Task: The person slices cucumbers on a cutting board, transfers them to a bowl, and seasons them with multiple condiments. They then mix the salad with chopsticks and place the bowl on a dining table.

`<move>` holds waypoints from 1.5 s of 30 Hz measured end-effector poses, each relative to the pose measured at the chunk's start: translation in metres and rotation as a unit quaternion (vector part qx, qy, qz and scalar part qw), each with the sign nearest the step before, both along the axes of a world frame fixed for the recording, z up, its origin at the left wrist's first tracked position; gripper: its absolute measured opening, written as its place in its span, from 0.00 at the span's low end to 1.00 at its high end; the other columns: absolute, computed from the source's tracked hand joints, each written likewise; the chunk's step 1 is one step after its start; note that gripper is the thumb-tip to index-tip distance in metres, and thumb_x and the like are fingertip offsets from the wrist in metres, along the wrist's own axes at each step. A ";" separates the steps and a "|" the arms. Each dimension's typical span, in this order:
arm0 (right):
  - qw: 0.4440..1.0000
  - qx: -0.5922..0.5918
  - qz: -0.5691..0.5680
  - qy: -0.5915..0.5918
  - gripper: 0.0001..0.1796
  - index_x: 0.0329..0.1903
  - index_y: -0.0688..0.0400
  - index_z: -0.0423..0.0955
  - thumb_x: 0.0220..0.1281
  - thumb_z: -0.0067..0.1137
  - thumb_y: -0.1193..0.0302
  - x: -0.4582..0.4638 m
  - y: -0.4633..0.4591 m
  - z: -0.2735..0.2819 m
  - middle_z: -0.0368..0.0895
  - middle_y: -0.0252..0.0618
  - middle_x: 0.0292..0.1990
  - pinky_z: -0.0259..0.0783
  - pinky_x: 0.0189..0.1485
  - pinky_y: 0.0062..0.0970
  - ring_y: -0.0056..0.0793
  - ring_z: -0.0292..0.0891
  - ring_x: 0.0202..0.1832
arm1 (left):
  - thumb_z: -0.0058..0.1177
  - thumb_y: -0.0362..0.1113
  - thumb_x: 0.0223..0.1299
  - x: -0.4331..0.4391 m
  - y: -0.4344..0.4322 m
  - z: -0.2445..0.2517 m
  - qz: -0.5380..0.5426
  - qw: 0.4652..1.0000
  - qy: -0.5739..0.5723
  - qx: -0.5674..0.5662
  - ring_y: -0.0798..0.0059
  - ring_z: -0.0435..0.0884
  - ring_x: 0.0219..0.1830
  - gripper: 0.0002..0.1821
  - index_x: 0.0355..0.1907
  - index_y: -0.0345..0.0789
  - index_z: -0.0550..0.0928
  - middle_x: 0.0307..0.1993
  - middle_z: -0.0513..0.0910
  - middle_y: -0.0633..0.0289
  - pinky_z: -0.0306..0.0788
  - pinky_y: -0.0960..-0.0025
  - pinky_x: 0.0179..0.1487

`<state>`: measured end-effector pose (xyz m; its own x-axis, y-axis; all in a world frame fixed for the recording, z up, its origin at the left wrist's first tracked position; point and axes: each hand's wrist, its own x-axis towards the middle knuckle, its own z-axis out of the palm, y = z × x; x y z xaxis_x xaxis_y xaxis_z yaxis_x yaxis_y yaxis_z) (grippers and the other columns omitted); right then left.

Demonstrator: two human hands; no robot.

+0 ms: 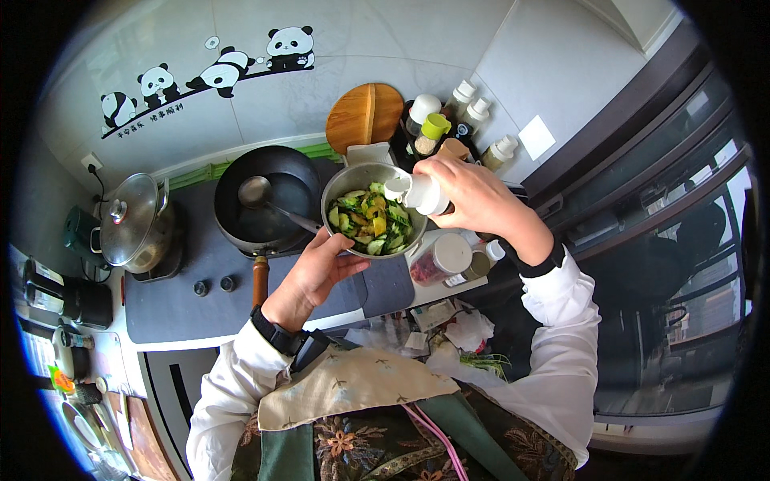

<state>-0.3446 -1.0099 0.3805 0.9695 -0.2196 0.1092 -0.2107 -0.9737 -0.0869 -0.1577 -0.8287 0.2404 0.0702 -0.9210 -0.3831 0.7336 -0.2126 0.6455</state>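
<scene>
My left hand grips the near rim of a stainless steel bowl. Inside the bowl lie chopped green vegetables, apparently cucumber, with yellow pieces among them. Tilted over the bowl's right side is a bottle with a white spout cap, held in my right hand; most of its body is hidden by the fingers. Left of the bowl, a black wok with a wooden handle sits on the stove. A metal ladle rests in it, its handle reaching towards my left hand.
A lidded steel pot stands at the left. Behind the bowl are a round wooden lid and several seasoning bottles. A jar with reddish contents stands near the counter's right edge. Knives lie by a cutting board at lower left.
</scene>
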 end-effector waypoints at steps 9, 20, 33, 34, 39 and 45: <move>0.996 -0.064 0.055 0.001 0.35 0.54 0.59 0.67 0.40 0.73 0.73 -0.001 0.008 -0.012 0.74 0.40 0.43 0.75 0.49 0.38 0.39 0.77 0.48 | 0.46 0.32 0.66 0.000 0.000 0.000 0.002 1.000 -0.005 -0.001 0.63 0.84 0.48 0.19 0.59 0.35 0.69 0.51 0.80 0.54 0.79 0.62 0.55; 0.995 0.099 -0.015 -0.013 0.35 0.58 0.57 0.66 0.45 0.72 0.69 -0.011 -0.013 -0.012 0.76 0.45 0.50 0.74 0.53 0.39 0.46 0.77 0.52 | 0.46 0.33 0.66 0.005 0.006 0.002 0.016 1.000 -0.012 -0.015 0.61 0.83 0.50 0.21 0.62 0.36 0.68 0.53 0.80 0.53 0.79 0.60 0.55; 0.954 0.273 -0.041 -0.116 0.40 0.60 0.62 0.66 0.43 0.76 0.66 -0.004 -0.039 0.004 0.78 0.48 0.51 0.70 0.60 0.35 0.40 0.76 0.55 | 0.45 0.31 0.66 -0.002 0.002 0.003 -0.021 1.000 0.001 -0.012 0.61 0.83 0.51 0.24 0.64 0.36 0.66 0.55 0.79 0.53 0.79 0.59 0.56; 0.956 0.258 -0.043 -0.131 0.41 0.61 0.63 0.65 0.43 0.76 0.67 -0.003 -0.043 0.004 0.78 0.46 0.52 0.69 0.61 0.32 0.34 0.75 0.56 | 0.45 0.31 0.65 -0.002 0.001 0.004 -0.028 1.000 -0.004 -0.012 0.61 0.83 0.51 0.24 0.64 0.36 0.66 0.54 0.79 0.53 0.79 0.59 0.57; 0.876 0.416 -0.084 -0.230 0.39 0.64 0.61 0.65 0.48 0.74 0.73 0.000 -0.079 0.011 0.78 0.35 0.53 0.70 0.61 0.29 0.24 0.75 0.56 | 0.46 0.32 0.65 0.000 0.000 0.007 -0.021 0.999 -0.011 -0.022 0.62 0.82 0.52 0.24 0.65 0.36 0.66 0.55 0.79 0.53 0.78 0.59 0.57; 0.854 0.320 -0.116 -0.393 0.32 0.58 0.62 0.68 0.52 0.74 0.72 -0.003 -0.146 0.034 0.79 0.37 0.48 0.73 0.55 0.28 0.26 0.77 0.50 | 0.45 0.32 0.65 0.002 0.010 0.012 -0.011 1.000 -0.022 -0.008 0.62 0.82 0.52 0.25 0.65 0.37 0.65 0.56 0.77 0.53 0.78 0.59 0.57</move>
